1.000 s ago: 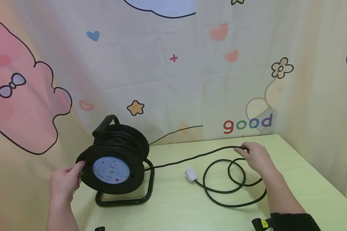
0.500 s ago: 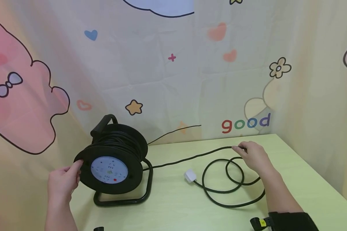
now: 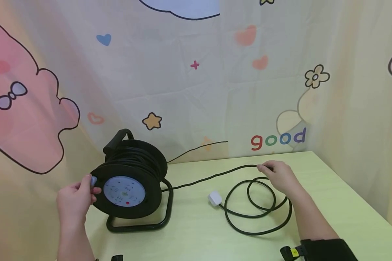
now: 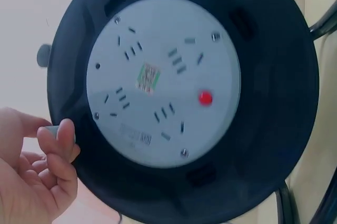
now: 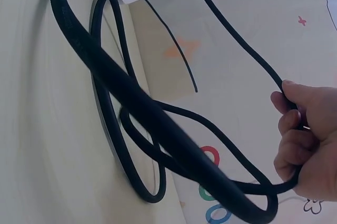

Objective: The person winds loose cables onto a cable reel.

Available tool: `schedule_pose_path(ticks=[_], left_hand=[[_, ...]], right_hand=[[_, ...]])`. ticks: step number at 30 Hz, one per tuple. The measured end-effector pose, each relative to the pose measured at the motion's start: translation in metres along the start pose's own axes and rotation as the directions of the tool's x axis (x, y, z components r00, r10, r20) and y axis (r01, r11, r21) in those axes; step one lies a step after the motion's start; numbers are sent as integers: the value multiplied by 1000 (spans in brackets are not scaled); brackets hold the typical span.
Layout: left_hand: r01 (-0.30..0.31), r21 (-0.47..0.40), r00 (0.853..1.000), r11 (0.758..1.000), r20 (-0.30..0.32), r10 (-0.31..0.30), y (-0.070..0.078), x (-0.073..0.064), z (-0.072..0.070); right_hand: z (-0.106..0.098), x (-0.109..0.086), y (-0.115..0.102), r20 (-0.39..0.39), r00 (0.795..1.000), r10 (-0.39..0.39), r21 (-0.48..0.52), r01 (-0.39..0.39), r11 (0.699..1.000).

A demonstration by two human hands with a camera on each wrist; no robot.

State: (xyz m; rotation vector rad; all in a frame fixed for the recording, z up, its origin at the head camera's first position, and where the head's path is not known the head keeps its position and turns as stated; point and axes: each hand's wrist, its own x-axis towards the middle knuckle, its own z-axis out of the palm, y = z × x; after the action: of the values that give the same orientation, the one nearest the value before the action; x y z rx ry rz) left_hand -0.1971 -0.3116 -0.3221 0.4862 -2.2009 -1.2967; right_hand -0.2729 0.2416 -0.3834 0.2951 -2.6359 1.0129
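Note:
A black cable reel [image 3: 127, 208] with a pale round socket panel [image 3: 124, 191] stands on its tubular frame at the left. My left hand [image 3: 76, 197] is at the disc's left edge, pinching a small grey knob [image 4: 52, 130] between thumb and finger. Black cable [image 3: 212, 177] runs from the reel to my right hand [image 3: 279, 176], which holds it above the table with curled fingers. From that hand the cable drops into loose loops, ending in a white plug [image 3: 215, 198]. In the right wrist view the fingers [image 5: 295, 150] wrap round the cable.
The pale green table [image 3: 196, 235] carries the reel and the loops. A patterned curtain [image 3: 183, 79] hangs behind its back edge. The reel's carrying handle [image 3: 115, 141] rises at the top, and its frame [image 3: 140, 228] reaches forward at the base.
My right hand has moved left toward the reel with the cable, shifting the loops left. My left hand has turned a little, and the grey knob now shows between its fingers.

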Motion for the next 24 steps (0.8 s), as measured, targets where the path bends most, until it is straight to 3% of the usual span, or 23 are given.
schedule_pose_path(ticks=[3, 5, 10, 14, 21, 24], left_hand=[[-86, 88, 995, 992, -40, 90, 7, -5, 4], [-150, 158, 984, 976, -67, 162, 11, -7, 7], [-278, 270, 939, 922, -126, 320, 19, -13, 15], [-300, 290, 928, 909, -133, 348, 25, -17, 20], [-307, 326, 931, 894, -92, 353, 34, -24, 26], [-328, 332, 921, 885, -97, 378, 36, -26, 29]], right_hand=[[3, 0, -2, 35, 999, -13, 79, 10, 997], [6, 0, -5, 49, 999, -17, 121, 11, 993], [10, 1, -11, 65, 998, -27, 195, 14, 981], [13, 2, -13, 83, 996, -17, 225, -3, 974], [18, 2, -22, 110, 993, -29, 287, -4, 958], [19, 1, -25, 129, 991, -33, 318, -10, 948]])
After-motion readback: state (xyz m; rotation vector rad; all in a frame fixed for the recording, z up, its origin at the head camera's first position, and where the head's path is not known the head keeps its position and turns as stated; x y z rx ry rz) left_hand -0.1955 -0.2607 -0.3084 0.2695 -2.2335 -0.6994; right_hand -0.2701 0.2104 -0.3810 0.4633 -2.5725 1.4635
